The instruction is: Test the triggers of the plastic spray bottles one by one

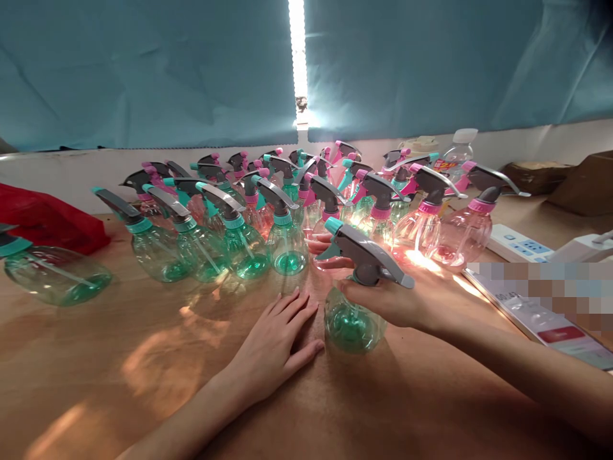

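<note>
A spray bottle (pixel 357 326) with a clear green body, grey head and turquoise nozzle stands slightly tilted on the table in front of me. My right hand (pixel 393 300) is around its neck, thumb on the near side and the fingers reaching out behind the trigger. Just left of that bottle, my left hand (pixel 282 338) lies flat on the wood, fingers spread and holding nothing. Beyond both hands stand rows of similar bottles, among them a green spray bottle (pixel 287 246) and a pink spray bottle (pixel 416 230).
At the far left one more green spray bottle (pixel 57 275) leans near a red bag (pixel 52 220). On the right are a phone (pixel 536 313), a white power strip (pixel 520 243) and cardboard (pixel 584 191). A capped clear bottle (pixel 460 150) stands behind. Blue-green curtain (pixel 143 70) covers the back.
</note>
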Demonstrator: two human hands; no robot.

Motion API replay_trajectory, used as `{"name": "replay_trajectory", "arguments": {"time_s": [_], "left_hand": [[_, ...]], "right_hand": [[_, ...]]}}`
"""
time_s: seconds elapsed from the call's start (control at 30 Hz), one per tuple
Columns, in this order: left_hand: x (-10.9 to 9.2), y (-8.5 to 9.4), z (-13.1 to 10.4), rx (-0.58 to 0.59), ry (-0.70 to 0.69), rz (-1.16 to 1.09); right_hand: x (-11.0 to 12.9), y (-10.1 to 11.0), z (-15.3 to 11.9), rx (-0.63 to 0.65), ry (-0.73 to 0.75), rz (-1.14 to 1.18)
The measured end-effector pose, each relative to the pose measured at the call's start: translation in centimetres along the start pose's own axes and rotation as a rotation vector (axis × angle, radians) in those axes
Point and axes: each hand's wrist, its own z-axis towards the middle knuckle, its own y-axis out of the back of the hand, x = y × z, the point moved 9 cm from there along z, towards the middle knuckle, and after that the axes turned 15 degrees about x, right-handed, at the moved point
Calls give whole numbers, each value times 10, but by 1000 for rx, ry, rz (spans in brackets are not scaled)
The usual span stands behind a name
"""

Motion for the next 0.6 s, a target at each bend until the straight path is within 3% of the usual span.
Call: {"name": "replay_trajectory", "arguments": {"time_s": [0.27,0.6], "left_hand": [[1,-2,0,-14,5,-4],[2,-1,1,13,17,-8]], "right_hand": [[4,-1,1,2,42,21],[0,-1,0,8,-20,6]]}}
